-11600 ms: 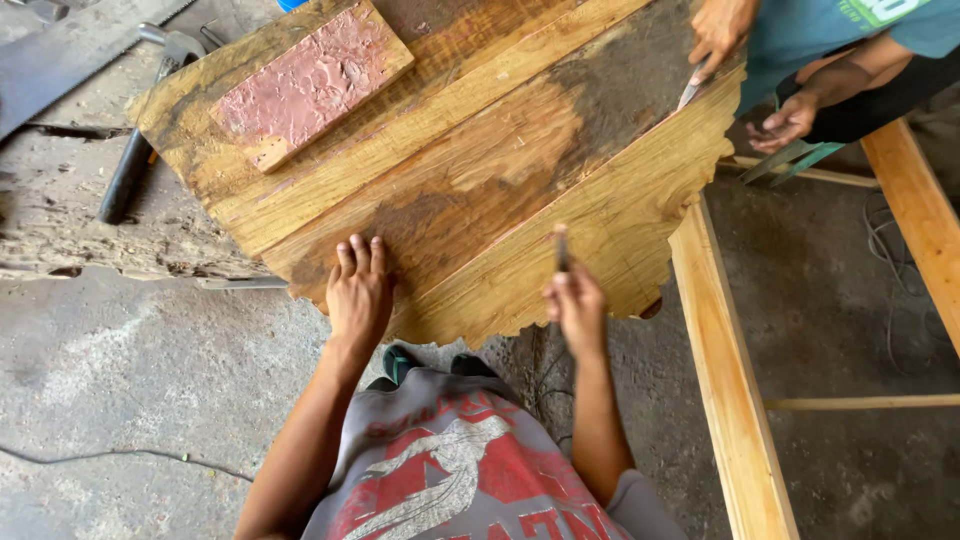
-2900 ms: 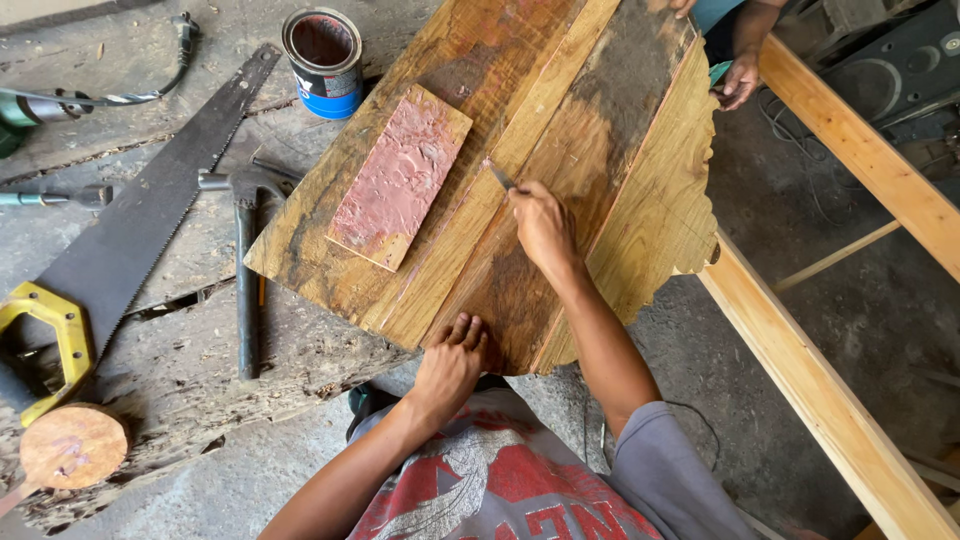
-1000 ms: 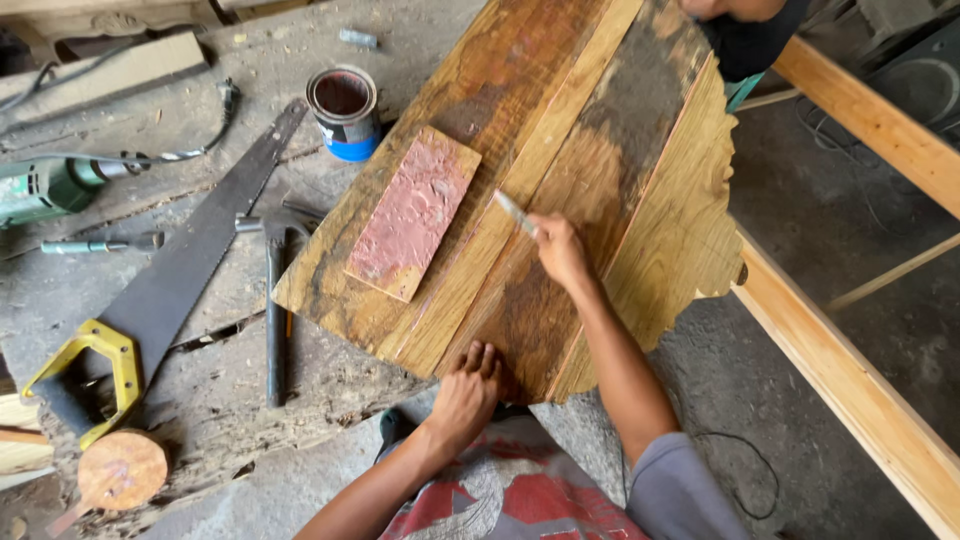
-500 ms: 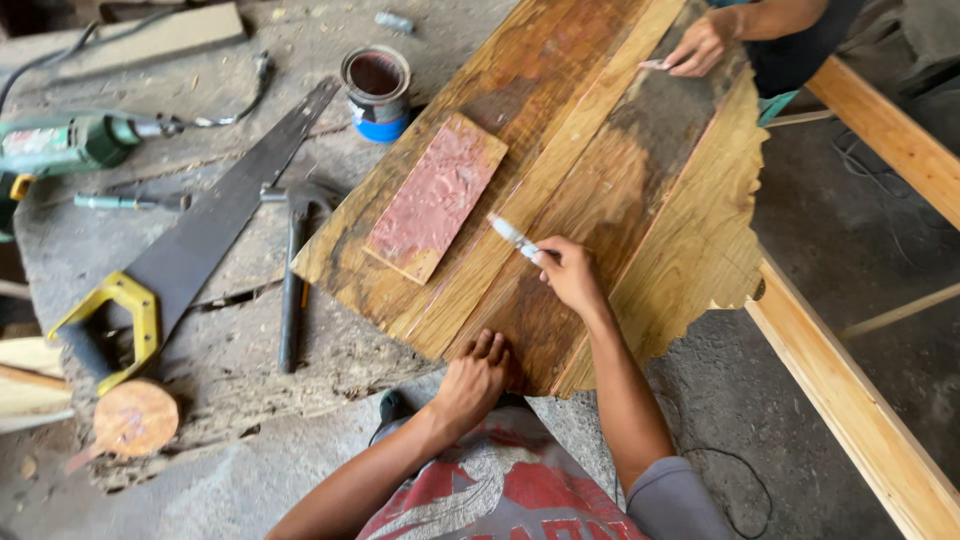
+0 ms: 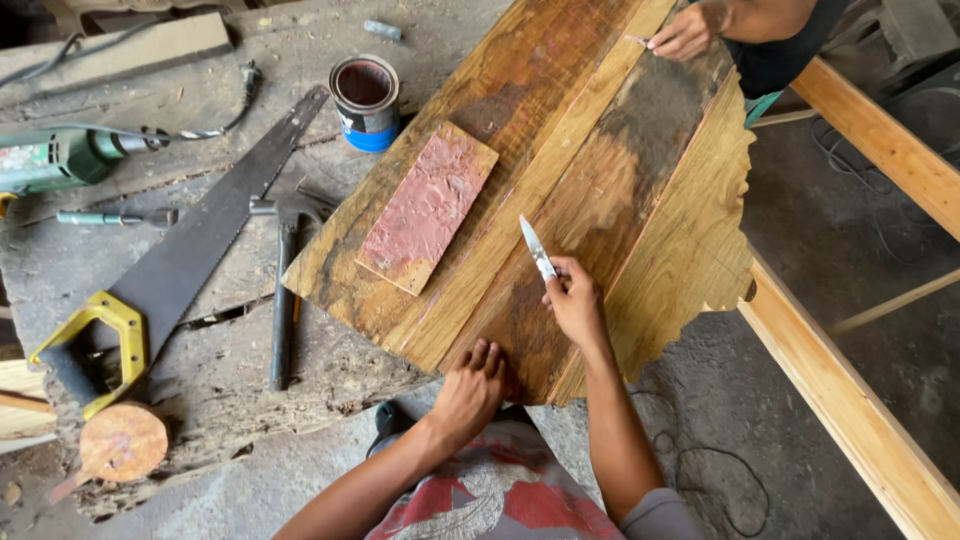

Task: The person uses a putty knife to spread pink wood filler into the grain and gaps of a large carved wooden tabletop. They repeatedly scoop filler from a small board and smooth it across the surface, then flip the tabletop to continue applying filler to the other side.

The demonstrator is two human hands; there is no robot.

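Wood panel, large, built of joined planks, one scalloped edge at the right; it lies tilted across a rough workbench, its near corner overhanging toward the person.

Left hand: pressed flat on the panel's near corner, fingers spread and grasping nothing, apparently to steady the panel.

Right hand: fingers closed around the handle of a small blade, held pen-fashion, the tip angled far-left and resting on or just above a seam between planks (contact cannot be told).

Reddish slab: flat rectangle, rough-coated top, lying on the left part of the panel, apart from both hands.

Paint can: open, blue band, just beside the panel's far-left edge.

Handsaw: dark blade, yellow handle, on the bench at left; a hammer lies beside it.

Power drill: green, far left, cord trailing.

Another person's hand: at the far edge of the panel, holding a small tool to the wood.

Timber rail: pale, running along the right.
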